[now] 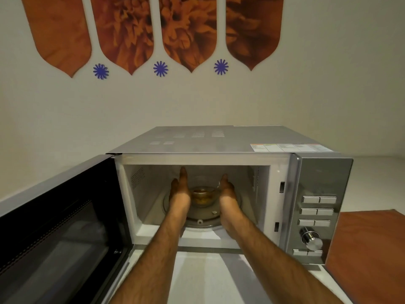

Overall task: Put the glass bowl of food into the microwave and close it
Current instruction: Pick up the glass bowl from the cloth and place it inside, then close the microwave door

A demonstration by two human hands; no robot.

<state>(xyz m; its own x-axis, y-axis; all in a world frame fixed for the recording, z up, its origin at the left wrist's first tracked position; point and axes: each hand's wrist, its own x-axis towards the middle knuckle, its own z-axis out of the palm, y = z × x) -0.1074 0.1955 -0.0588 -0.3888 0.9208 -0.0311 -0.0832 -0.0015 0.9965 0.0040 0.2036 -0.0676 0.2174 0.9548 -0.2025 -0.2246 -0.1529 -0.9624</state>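
Note:
The silver microwave [230,141] stands on a white counter, and its door [65,222] is swung wide to the left. Inside, the small glass bowl of yellowish food [202,197] rests at the middle of the glass turntable [206,217]. Both my arms reach into the cavity. My left hand [180,189] is just left of the bowl and my right hand [226,190] just right of it. Both palms face the bowl, with fingers straight and pointing at the back wall. The fingers are not wrapped around the bowl. I cannot tell whether the palms touch the glass.
The control panel [316,207] with buttons and a chrome knob [311,239] is on the microwave's right. A reddish-brown surface [370,249] lies to its right. The wall behind carries orange flower decals. White counter [208,277] shows in front under my arms.

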